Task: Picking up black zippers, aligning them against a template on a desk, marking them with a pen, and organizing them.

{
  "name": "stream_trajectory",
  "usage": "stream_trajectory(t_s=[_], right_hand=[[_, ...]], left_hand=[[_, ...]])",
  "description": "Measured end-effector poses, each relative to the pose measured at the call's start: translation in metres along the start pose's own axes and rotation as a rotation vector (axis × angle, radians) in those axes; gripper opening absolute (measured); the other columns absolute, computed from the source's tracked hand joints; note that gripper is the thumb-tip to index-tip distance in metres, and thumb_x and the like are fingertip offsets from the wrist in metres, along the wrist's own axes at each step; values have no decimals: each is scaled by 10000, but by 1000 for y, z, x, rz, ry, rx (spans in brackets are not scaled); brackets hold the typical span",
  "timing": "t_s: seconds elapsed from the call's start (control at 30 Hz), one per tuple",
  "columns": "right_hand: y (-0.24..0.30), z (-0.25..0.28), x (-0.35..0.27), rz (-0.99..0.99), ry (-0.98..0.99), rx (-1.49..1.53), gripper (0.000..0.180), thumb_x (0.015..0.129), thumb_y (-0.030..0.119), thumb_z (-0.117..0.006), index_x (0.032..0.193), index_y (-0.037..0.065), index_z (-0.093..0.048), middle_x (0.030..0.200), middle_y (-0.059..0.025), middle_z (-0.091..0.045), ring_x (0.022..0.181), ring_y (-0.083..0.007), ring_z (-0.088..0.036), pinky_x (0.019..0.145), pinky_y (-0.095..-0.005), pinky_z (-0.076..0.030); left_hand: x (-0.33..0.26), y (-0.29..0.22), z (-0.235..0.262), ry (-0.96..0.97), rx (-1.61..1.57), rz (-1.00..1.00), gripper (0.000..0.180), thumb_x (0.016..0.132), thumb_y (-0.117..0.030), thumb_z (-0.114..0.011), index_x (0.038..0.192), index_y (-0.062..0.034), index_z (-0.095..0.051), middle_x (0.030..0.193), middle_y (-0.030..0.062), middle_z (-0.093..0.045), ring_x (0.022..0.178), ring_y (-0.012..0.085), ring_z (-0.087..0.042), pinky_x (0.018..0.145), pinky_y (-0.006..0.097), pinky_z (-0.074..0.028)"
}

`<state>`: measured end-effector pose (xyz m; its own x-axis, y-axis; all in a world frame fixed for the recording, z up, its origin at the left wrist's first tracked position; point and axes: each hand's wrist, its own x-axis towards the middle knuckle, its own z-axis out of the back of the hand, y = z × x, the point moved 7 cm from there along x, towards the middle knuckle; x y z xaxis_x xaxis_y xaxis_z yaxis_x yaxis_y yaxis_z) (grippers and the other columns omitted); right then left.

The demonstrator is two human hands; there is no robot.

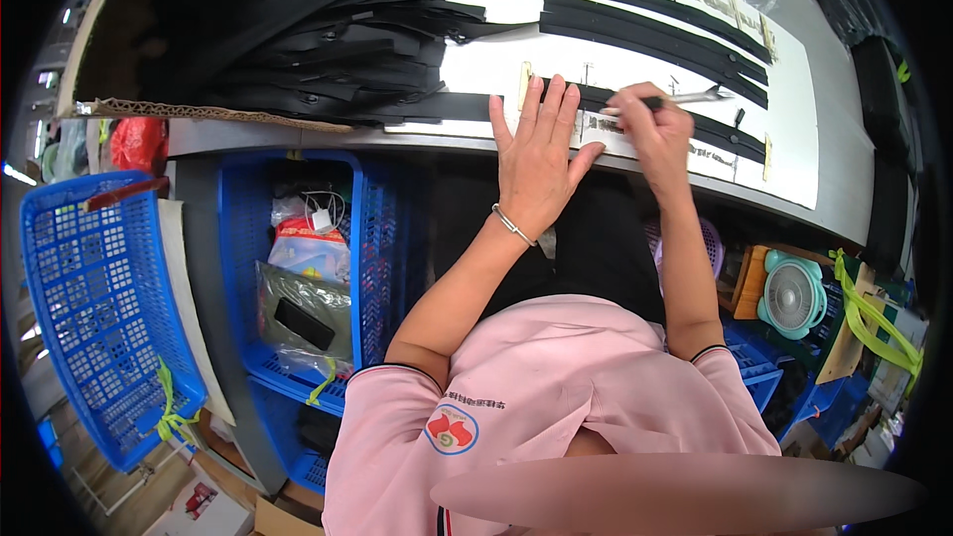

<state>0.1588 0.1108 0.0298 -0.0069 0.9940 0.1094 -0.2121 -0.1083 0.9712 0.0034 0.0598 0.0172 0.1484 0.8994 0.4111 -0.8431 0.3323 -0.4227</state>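
My left hand lies flat with its fingers spread, pressing on a black fabric strip near the front edge of a white marked board. Just to its right, my right hand is closed around a slim silver-and-black pen. The pen's lower end is by the strip, close to my left fingertips; whether it touches the cloth I cannot tell. Farther back on the board lie more black strips with small round buttons. A small black piece rests on the front strip, to the right of the pen.
A heap of black strips fills the table's left side, beside a cardboard edge. Below stand a blue crate holding bags and a phone, and another blue basket at far left. A turquoise fan sits right.
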Motion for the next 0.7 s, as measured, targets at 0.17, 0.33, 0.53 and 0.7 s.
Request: stream_trajectory(t_s=[0.17,0.33,0.53,0.7], right_hand=[[-1,73,-2,41,-249,-50,163,989,140,-638,928,10,-714,756,-2,-666,671,-26,-532,567,-206,-409],[-25,86,2,42,-244,-99,172,998,164,-627,939,26,-712,734,19,-613,649,-28,-479,572,-207,-359],[-27,88,0,-23,-249,-96,177,993,179,-648,952,23,-722,728,18,-621,626,-21,-473,555,-199,-354],[-22,85,1,22,-249,-132,186,974,153,-659,931,-17,-718,717,4,-682,605,-16,-505,542,-219,-415]], left_hand=[[4,-3,-1,18,57,-16,707,899,-423,-712,1464,-58,-496,1524,128,-490,1473,323,-369,1189,665,-122],[5,0,0,47,70,-29,689,909,-413,-712,1459,-51,-512,1524,137,-492,1481,333,-361,1197,655,-72],[8,-18,-10,89,78,-2,777,920,-420,-705,1542,-62,-409,1605,138,-390,1518,343,-290,1182,680,-7],[18,-69,-31,108,-97,-154,713,922,-411,-702,1509,-83,-465,1532,106,-486,1436,325,-403,1190,665,-41]])
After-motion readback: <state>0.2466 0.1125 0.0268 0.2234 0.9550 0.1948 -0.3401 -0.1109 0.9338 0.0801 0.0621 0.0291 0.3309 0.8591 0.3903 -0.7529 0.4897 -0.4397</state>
